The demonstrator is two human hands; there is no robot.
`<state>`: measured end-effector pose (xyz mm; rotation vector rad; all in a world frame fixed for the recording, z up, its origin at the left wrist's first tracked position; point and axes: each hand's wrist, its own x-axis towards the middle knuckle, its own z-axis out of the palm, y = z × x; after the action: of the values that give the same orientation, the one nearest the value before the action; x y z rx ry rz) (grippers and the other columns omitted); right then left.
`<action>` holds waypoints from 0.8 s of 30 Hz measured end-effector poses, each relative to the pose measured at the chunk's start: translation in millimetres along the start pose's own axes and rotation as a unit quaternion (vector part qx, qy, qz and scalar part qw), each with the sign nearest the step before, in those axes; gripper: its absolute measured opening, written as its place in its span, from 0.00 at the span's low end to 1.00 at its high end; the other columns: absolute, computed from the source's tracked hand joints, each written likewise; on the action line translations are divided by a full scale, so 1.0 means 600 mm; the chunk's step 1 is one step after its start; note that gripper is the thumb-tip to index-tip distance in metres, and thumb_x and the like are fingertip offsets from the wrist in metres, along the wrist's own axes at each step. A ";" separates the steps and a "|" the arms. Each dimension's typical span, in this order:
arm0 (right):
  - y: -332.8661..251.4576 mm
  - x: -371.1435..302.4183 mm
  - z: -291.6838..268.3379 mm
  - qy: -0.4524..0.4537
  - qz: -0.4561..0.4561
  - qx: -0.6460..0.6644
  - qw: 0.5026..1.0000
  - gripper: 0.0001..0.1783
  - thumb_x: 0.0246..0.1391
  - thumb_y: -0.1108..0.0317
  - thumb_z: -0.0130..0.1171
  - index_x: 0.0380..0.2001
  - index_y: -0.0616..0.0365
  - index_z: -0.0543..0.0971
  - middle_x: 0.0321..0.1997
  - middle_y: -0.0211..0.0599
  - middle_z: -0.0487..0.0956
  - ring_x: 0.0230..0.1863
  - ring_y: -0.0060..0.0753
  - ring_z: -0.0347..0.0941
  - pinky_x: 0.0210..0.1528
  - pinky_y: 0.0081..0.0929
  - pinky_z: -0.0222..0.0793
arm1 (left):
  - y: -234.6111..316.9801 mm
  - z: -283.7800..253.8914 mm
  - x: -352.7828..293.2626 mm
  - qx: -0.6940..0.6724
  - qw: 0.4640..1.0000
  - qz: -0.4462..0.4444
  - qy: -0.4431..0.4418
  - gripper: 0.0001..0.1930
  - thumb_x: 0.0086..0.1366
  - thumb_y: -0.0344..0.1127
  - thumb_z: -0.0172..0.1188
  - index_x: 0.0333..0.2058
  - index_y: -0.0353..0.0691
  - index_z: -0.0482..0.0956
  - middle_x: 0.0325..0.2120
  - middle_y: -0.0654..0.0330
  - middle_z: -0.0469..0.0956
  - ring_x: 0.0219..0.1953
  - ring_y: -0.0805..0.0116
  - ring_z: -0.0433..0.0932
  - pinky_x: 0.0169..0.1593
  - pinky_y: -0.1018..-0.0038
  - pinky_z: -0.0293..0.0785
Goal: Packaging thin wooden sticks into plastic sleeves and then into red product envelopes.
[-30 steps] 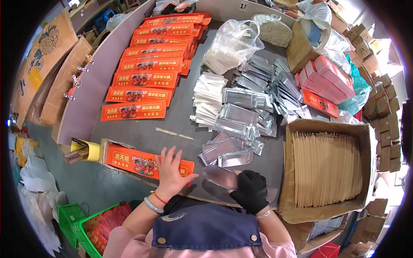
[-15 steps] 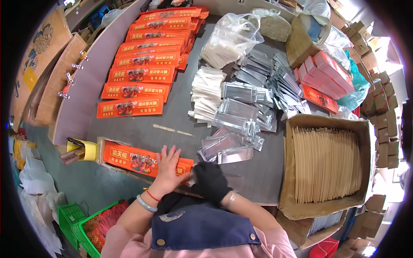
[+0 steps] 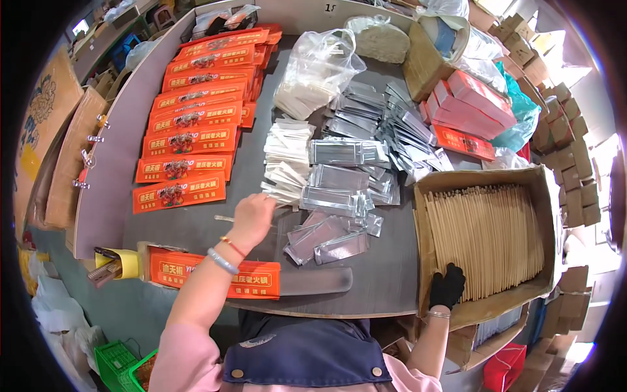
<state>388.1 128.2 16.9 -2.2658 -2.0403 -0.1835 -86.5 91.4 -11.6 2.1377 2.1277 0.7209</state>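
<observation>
My bare left hand [image 3: 253,219] is at the near end of a pile of narrow white paper packets [image 3: 287,153]. Its fingers are bent together at the pile's edge, and what they pinch is hidden. Over in the open carton, my black-gloved right hand [image 3: 447,287] has its fingers curled at the near left ends of wooden chopsticks [image 3: 486,242]. A red printed sleeve [image 3: 251,277] lies at the table's front edge, partly under my left forearm. From its right end extends a greyish, see-through strip [image 3: 320,282] with a rounded tip.
Red printed packs [image 3: 179,193] overlap in a long row at left. Silver flat packets [image 3: 336,176] are heaped mid-table, beside a clear bag [image 3: 320,72] of white packets. The carton's wall [image 3: 424,248] rises at right. A yellow holder [image 3: 130,266] stands at the front left corner.
Both hands have left the red sleeve: the left went up to the white packets, the right over to the chopstick carton. The see-through strip is now exposed. The view has shifted.
</observation>
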 end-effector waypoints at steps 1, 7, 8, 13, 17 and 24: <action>0.008 0.000 0.011 0.007 -0.001 0.002 1.000 0.12 0.47 0.70 0.62 0.35 0.61 0.74 0.39 0.49 0.74 0.44 0.55 0.72 0.46 0.47 0.69 | 0.007 -0.016 -0.008 0.023 0.999 -0.032 -0.030 0.01 0.57 0.28 0.59 0.27 0.39 0.77 0.25 0.54 0.75 0.33 0.52 0.76 0.38 0.60 0.73; -0.007 0.007 0.041 -0.009 0.015 -0.008 1.000 0.10 0.49 0.70 0.59 0.35 0.60 0.72 0.40 0.47 0.73 0.42 0.52 0.71 0.44 0.46 0.69 | 0.081 -0.028 0.037 -0.097 0.995 0.015 -0.005 0.07 0.54 0.28 0.62 0.33 0.40 0.76 0.34 0.56 0.74 0.42 0.54 0.73 0.44 0.62 0.71; -0.015 0.006 0.041 -0.006 0.009 -0.044 0.999 0.10 0.50 0.70 0.58 0.36 0.60 0.71 0.40 0.46 0.72 0.42 0.52 0.71 0.44 0.45 0.69 | 0.088 -0.010 0.053 -0.097 0.995 0.016 -0.003 0.07 0.54 0.28 0.62 0.33 0.40 0.76 0.34 0.56 0.74 0.42 0.54 0.73 0.44 0.62 0.71; -0.020 0.001 0.033 -0.033 0.017 -0.028 0.999 0.11 0.54 0.68 0.55 0.38 0.61 0.71 0.41 0.48 0.72 0.43 0.52 0.71 0.45 0.44 0.69 | 0.090 0.021 0.087 -0.051 0.998 0.024 -0.021 0.16 0.51 0.30 0.68 0.41 0.42 0.80 0.38 0.58 0.75 0.45 0.56 0.72 0.49 0.63 0.69; 0.020 -0.009 0.078 0.141 0.048 0.111 0.983 0.12 0.62 0.69 0.50 0.46 0.65 0.72 0.44 0.51 0.75 0.46 0.48 0.73 0.49 0.39 0.69 | 0.071 0.040 0.086 -0.093 0.994 0.039 -0.031 0.18 0.50 0.32 0.70 0.42 0.42 0.81 0.37 0.57 0.76 0.43 0.55 0.73 0.49 0.64 0.70; -0.112 -0.035 -0.038 0.175 0.056 0.512 0.839 0.12 0.68 0.64 0.44 0.43 0.63 0.70 0.40 0.41 0.76 0.43 0.35 0.71 0.53 0.32 0.65 | 0.063 0.022 0.082 -0.182 0.979 -0.038 -0.086 0.21 0.50 0.33 0.72 0.44 0.37 0.80 0.36 0.55 0.76 0.39 0.55 0.78 0.45 0.66 0.74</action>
<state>318.4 111.5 35.5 -1.4929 -1.2897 0.3903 -48.7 140.0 4.1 1.8456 1.8137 0.8113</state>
